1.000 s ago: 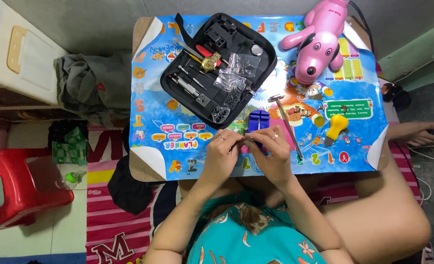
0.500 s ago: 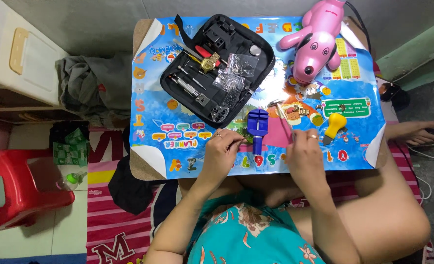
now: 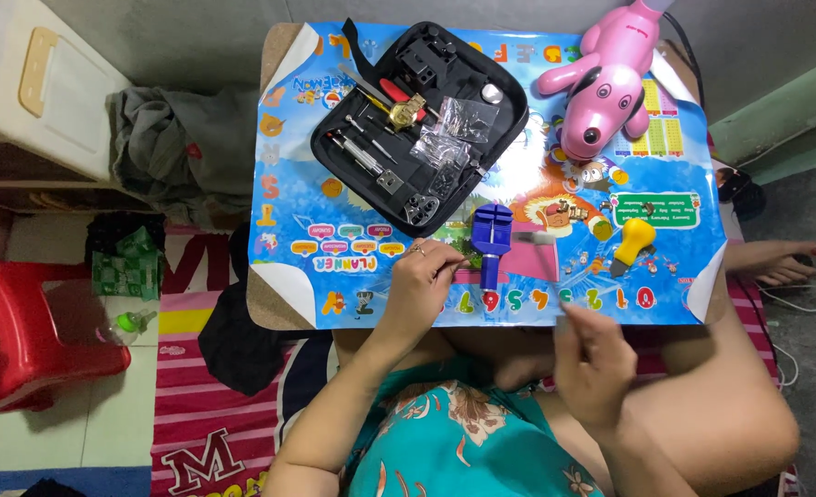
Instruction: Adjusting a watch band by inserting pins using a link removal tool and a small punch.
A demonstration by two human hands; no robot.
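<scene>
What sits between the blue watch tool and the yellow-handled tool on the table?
In the head view, a small hammer lies between the blue watch tool and the yellow-handled tool, over a pink pad.

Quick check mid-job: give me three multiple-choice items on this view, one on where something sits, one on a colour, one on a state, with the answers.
1. Where does the pink toy dog lie?
A. On the far right part of the table mat
B. On the red stool
C. Inside the black tool case

2. What colour is the small press tool by the left hand?
A. Yellow
B. Blue
C. Green

3. How is the black tool case?
A. Zipped shut
B. Lying open with tools showing
C. Turned upside down

Answers: 1 A, the dog rests on the mat at the table's far right corner. 2 B, its body is plainly blue. 3 B, its inside and the tools in it show. The right hand, off the near table edge, holds a thin tool.
</scene>
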